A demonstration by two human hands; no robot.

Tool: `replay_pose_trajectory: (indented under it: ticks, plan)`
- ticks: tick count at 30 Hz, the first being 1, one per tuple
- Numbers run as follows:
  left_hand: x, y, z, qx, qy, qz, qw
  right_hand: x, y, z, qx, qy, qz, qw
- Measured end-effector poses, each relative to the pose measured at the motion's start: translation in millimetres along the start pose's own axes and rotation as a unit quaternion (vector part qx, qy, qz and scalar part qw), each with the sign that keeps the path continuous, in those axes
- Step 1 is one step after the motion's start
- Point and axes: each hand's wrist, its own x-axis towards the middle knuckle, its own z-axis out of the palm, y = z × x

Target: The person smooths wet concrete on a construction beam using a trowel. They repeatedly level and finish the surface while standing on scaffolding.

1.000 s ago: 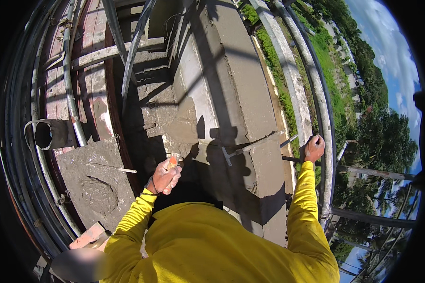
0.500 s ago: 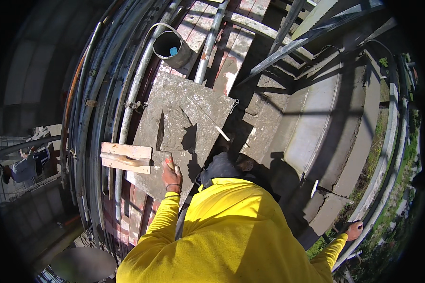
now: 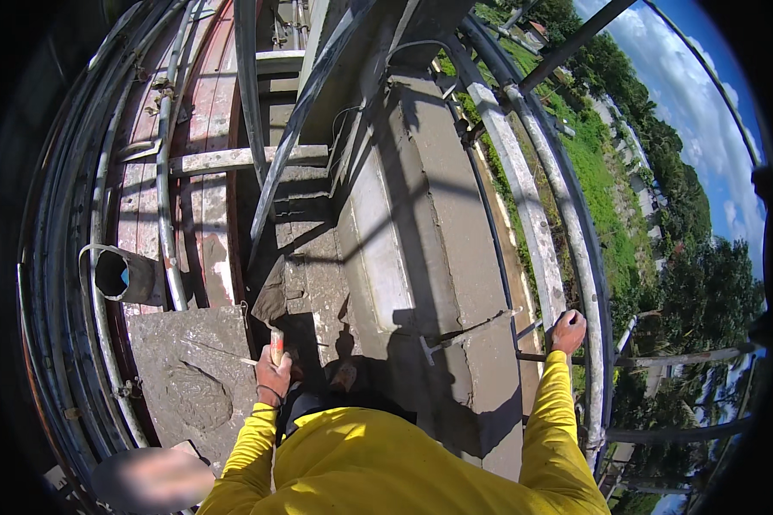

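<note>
My left hand (image 3: 273, 374) grips the handle of a trowel (image 3: 277, 345); its mortar-coated blade (image 3: 268, 300) points forward above the shadowed, stepped concrete floor. Just left of it lies a square board (image 3: 155, 339) with a heap of wet grey mortar (image 3: 197, 395). My right hand (image 3: 569, 330) is closed on a pale, stained railing beam (image 3: 532, 237) at the outer edge. Between my hands runs a plastered concrete ledge (image 3: 445, 249) with a cracked edge and a thin T-shaped piece (image 3: 428, 350) on it.
A grey bucket (image 3: 136, 275) stands on red, mortar-stained planks (image 3: 137, 197) beside bundled metal pipes (image 3: 56, 283). Diagonal braces (image 3: 305, 116) rise ahead. Beyond the railing, far below, are greenery (image 3: 605, 223), trees and rooftops.
The view swung toward the mortar board, then back toward the ledge and railing. The trowel blade, hardly visible before, now shows pointing forward. My right hand stays on the railing.
</note>
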Motion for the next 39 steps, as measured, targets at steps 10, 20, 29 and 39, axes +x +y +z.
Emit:
replay_pose_trajectory:
  ticks: [10,20,29,39]
  plan:
    - [360,160,267,-0.036,-0.006,0.146,0.989,-4,-18,-6,0.010,0.002,-0.002,1.000]
    - [443,198,324,-0.083,-0.051,0.134,0.986,-14,-17,-15,0.001,0.005,0.002,1.000]
    - [327,178,305,-0.034,-0.016,0.163,0.986,-13,-14,-11,-0.017,0.008,0.002,1.000]
    - [180,143,283,-0.038,-0.101,0.123,0.987,-10,-26,-17,-0.001,0.006,-0.005,1.000]
